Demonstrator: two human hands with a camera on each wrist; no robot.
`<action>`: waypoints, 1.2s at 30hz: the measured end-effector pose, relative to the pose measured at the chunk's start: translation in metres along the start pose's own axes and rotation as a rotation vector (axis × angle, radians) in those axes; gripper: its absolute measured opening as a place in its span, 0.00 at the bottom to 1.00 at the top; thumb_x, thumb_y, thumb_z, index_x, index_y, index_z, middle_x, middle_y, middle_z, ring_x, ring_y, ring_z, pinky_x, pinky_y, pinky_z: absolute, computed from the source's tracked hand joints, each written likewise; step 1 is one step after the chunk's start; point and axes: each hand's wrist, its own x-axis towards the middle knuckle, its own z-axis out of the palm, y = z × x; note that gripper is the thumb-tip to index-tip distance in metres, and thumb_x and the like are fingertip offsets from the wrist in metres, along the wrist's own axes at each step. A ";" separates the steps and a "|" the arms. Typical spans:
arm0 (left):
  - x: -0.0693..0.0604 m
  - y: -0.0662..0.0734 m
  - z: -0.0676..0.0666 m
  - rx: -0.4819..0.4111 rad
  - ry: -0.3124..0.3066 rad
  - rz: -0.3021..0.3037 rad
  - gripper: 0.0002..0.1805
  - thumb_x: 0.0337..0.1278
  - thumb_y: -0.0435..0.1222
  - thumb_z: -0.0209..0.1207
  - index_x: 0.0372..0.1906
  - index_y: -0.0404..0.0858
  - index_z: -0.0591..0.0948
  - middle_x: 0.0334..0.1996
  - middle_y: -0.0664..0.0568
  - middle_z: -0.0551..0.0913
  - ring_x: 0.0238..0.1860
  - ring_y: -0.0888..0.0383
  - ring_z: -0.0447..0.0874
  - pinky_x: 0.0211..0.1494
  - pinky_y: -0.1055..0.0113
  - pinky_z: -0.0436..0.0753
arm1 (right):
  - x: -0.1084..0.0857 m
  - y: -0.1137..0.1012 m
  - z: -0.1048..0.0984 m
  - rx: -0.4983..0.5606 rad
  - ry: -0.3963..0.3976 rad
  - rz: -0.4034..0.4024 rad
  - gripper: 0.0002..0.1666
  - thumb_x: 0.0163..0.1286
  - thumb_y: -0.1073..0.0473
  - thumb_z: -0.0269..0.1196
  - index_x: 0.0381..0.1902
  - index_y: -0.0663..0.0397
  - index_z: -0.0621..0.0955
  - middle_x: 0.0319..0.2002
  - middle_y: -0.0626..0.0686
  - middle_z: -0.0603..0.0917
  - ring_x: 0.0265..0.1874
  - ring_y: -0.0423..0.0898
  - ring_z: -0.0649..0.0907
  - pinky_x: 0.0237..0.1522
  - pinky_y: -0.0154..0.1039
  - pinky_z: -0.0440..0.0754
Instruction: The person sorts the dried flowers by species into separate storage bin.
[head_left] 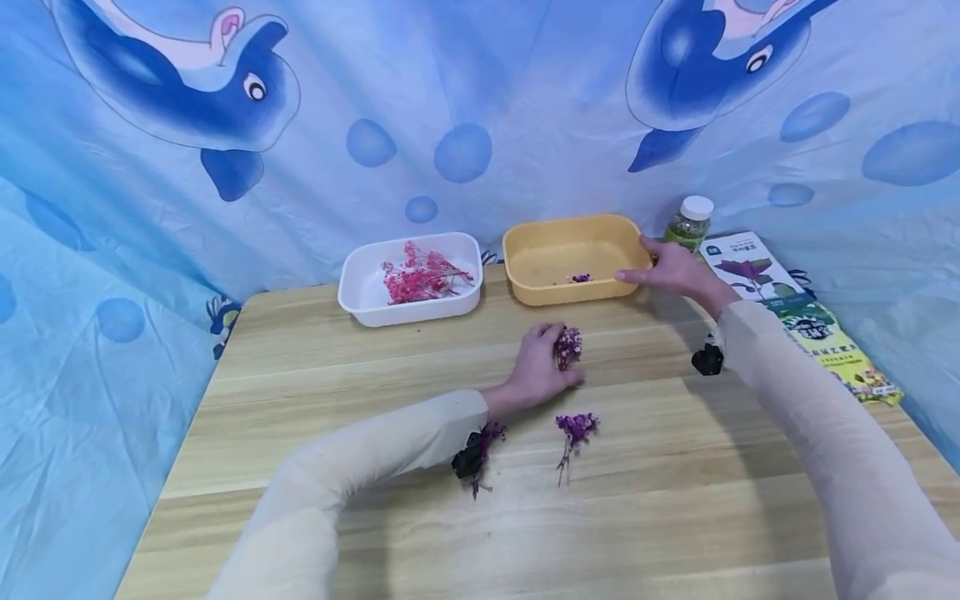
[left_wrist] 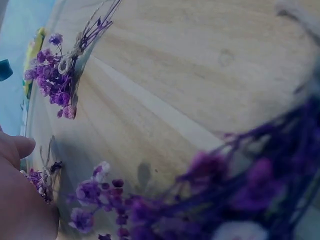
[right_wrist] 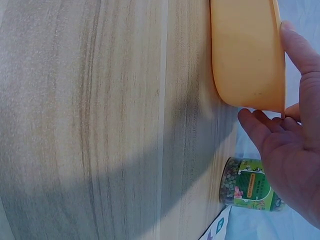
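Note:
My left hand [head_left: 538,365] rests low over the wooden table, its fingers beside a small purple dried-flower bunch [head_left: 568,347] and its thumb held apart. In the left wrist view the thumb shows a gap from this bunch [left_wrist: 41,182]; the other fingers are hidden. Another purple bunch [head_left: 577,429], tied with twine [left_wrist: 67,60], lies nearer on the table. A third bunch [head_left: 489,437] is partly covered by my left wrist. My right hand [head_left: 670,265] grips the right end of the yellow plastic tray [head_left: 525,287], thumb on the near rim. Purple bits [head_left: 580,277] lie inside the tray.
A white tray [head_left: 375,315] with pink dried flowers [head_left: 420,279] stands to the yellow tray's left. Behind my right hand is a white-capped jar [head_left: 688,223]. Printed packets [head_left: 813,329] lie along the table's right side, and a blue dolphin-print cloth [head_left: 480,100] hangs behind.

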 end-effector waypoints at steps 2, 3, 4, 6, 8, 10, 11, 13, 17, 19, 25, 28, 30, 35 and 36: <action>0.002 0.001 0.002 0.028 0.008 -0.001 0.51 0.46 0.42 0.77 0.74 0.33 0.65 0.70 0.39 0.65 0.69 0.44 0.64 0.73 0.58 0.64 | 0.000 0.001 -0.001 0.000 0.001 0.008 0.73 0.57 0.24 0.66 0.79 0.59 0.42 0.76 0.70 0.49 0.72 0.70 0.55 0.70 0.62 0.57; 0.003 0.001 0.002 0.038 0.011 0.001 0.50 0.45 0.42 0.77 0.74 0.33 0.65 0.69 0.39 0.66 0.69 0.44 0.64 0.72 0.58 0.65 | 0.000 0.001 -0.001 0.002 -0.001 0.010 0.73 0.57 0.25 0.66 0.79 0.59 0.42 0.76 0.70 0.49 0.72 0.70 0.55 0.70 0.62 0.57; 0.004 0.000 0.003 0.048 0.014 0.003 0.49 0.46 0.41 0.77 0.73 0.33 0.66 0.69 0.38 0.66 0.68 0.44 0.65 0.72 0.59 0.65 | 0.001 0.001 -0.001 0.003 0.000 0.013 0.73 0.57 0.25 0.66 0.79 0.59 0.42 0.76 0.70 0.49 0.72 0.70 0.55 0.70 0.62 0.57; 0.005 -0.001 0.004 0.059 0.019 0.008 0.47 0.47 0.38 0.76 0.73 0.33 0.67 0.68 0.38 0.67 0.67 0.44 0.66 0.72 0.59 0.65 | 0.001 0.002 -0.001 0.001 0.002 0.019 0.72 0.57 0.25 0.66 0.79 0.58 0.42 0.76 0.70 0.49 0.72 0.70 0.55 0.70 0.63 0.58; 0.007 -0.002 0.004 0.055 0.033 0.018 0.44 0.47 0.35 0.75 0.71 0.32 0.69 0.67 0.38 0.68 0.67 0.43 0.67 0.72 0.58 0.66 | 0.000 0.002 -0.001 -0.001 0.002 0.020 0.71 0.58 0.26 0.66 0.79 0.58 0.42 0.75 0.71 0.49 0.72 0.71 0.56 0.70 0.63 0.58; 0.009 -0.005 0.003 0.057 0.044 0.026 0.41 0.48 0.32 0.72 0.70 0.33 0.71 0.67 0.38 0.70 0.66 0.43 0.68 0.71 0.58 0.66 | 0.000 0.002 0.000 0.000 0.002 0.022 0.71 0.59 0.27 0.66 0.79 0.58 0.42 0.76 0.70 0.49 0.72 0.70 0.55 0.70 0.63 0.58; 0.010 -0.005 0.002 0.049 0.051 0.032 0.40 0.48 0.30 0.71 0.70 0.32 0.72 0.66 0.38 0.71 0.66 0.43 0.69 0.71 0.58 0.66 | 0.000 0.001 0.000 0.000 0.001 0.020 0.71 0.59 0.27 0.66 0.79 0.58 0.42 0.76 0.70 0.49 0.72 0.70 0.55 0.70 0.63 0.58; 0.013 -0.007 0.000 0.038 0.072 0.052 0.37 0.46 0.28 0.70 0.68 0.32 0.74 0.64 0.37 0.73 0.64 0.42 0.72 0.70 0.58 0.68 | 0.000 0.001 0.000 -0.002 0.001 0.013 0.71 0.59 0.26 0.66 0.79 0.59 0.42 0.76 0.70 0.49 0.72 0.70 0.55 0.70 0.63 0.58; 0.016 -0.010 -0.006 0.007 0.069 0.071 0.35 0.46 0.25 0.68 0.66 0.32 0.76 0.63 0.37 0.75 0.62 0.42 0.74 0.69 0.58 0.70 | 0.000 0.000 -0.001 -0.007 -0.004 0.004 0.73 0.57 0.23 0.65 0.79 0.59 0.42 0.76 0.70 0.49 0.72 0.70 0.55 0.70 0.62 0.58; 0.018 -0.010 -0.009 -0.014 0.057 0.066 0.35 0.46 0.24 0.67 0.66 0.33 0.76 0.63 0.37 0.75 0.63 0.43 0.74 0.69 0.59 0.71 | 0.001 -0.001 -0.001 -0.011 -0.006 0.002 0.73 0.56 0.23 0.65 0.79 0.59 0.42 0.76 0.70 0.49 0.72 0.70 0.55 0.70 0.62 0.58; 0.021 -0.010 -0.022 -0.194 0.016 -0.010 0.32 0.49 0.22 0.66 0.65 0.35 0.77 0.62 0.40 0.78 0.60 0.47 0.78 0.57 0.68 0.80 | 0.003 -0.001 -0.001 -0.001 -0.006 0.008 0.69 0.61 0.28 0.66 0.79 0.60 0.42 0.76 0.69 0.48 0.73 0.69 0.54 0.71 0.62 0.57; 0.021 -0.008 -0.032 -0.316 -0.014 -0.091 0.33 0.51 0.21 0.65 0.67 0.35 0.76 0.63 0.40 0.77 0.51 0.52 0.82 0.43 0.71 0.85 | 0.003 -0.001 -0.001 -0.003 -0.005 0.003 0.67 0.63 0.31 0.66 0.79 0.60 0.43 0.76 0.69 0.49 0.72 0.69 0.55 0.70 0.62 0.57; 0.022 -0.006 -0.040 -0.381 -0.028 -0.134 0.35 0.52 0.21 0.63 0.68 0.36 0.74 0.65 0.39 0.76 0.43 0.52 0.83 0.35 0.68 0.86 | 0.003 -0.001 -0.001 -0.006 -0.003 0.001 0.68 0.62 0.30 0.66 0.79 0.60 0.43 0.76 0.69 0.49 0.72 0.69 0.55 0.70 0.62 0.58; 0.027 -0.003 -0.055 -0.501 -0.031 -0.184 0.36 0.55 0.21 0.61 0.71 0.37 0.71 0.64 0.38 0.75 0.31 0.46 0.82 0.38 0.50 0.87 | 0.002 0.000 -0.001 0.001 -0.003 0.005 0.71 0.59 0.26 0.66 0.79 0.60 0.43 0.76 0.70 0.49 0.72 0.70 0.56 0.70 0.62 0.58; 0.028 -0.002 -0.058 -0.516 -0.029 -0.186 0.35 0.55 0.21 0.61 0.71 0.37 0.71 0.63 0.38 0.76 0.30 0.45 0.82 0.40 0.49 0.87 | 0.002 0.000 0.000 0.002 -0.004 0.007 0.71 0.59 0.27 0.66 0.79 0.60 0.42 0.76 0.70 0.49 0.72 0.70 0.56 0.70 0.62 0.58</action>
